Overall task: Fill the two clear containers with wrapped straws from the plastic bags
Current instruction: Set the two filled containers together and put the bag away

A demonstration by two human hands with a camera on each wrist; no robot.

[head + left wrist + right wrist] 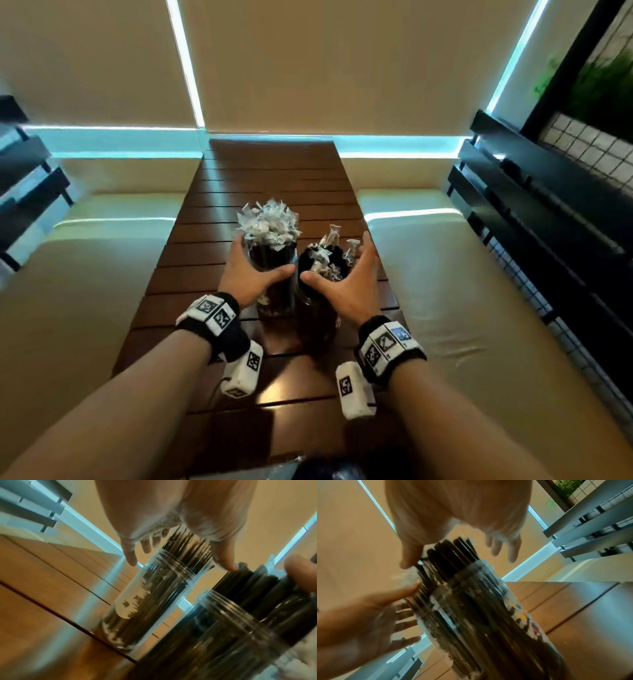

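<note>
Worktop: a dark slatted wooden worktop runs away from the person between 2 pale cushioned benches.
Containers: 2 clear containers stand upright side by side near the middle of the worktop, close together; I cannot tell whether they touch.
Left container: the left container is packed with wrapped straws, dark shafts inside and crinkled pale wrapper ends fanning out well above the rim.
Right container: the right container stands nearer the person, its straws sitting lower, with a few wrapper ends poking up at the far side.
Left hand: the left hand is spread wide around the upper part of the left container, fingers straight on the far-left side, thumb reaching across the near side; in the left wrist view the fingers stand apart from the wall, gripping nothing.
Right hand: the right hand is likewise splayed at the top of the right container, thumb by the near rim, fingers stretched past the far right side, holding nothing.
Near edge: a scrap of clear plastic bag shows at the bottom of the head view.
</note>
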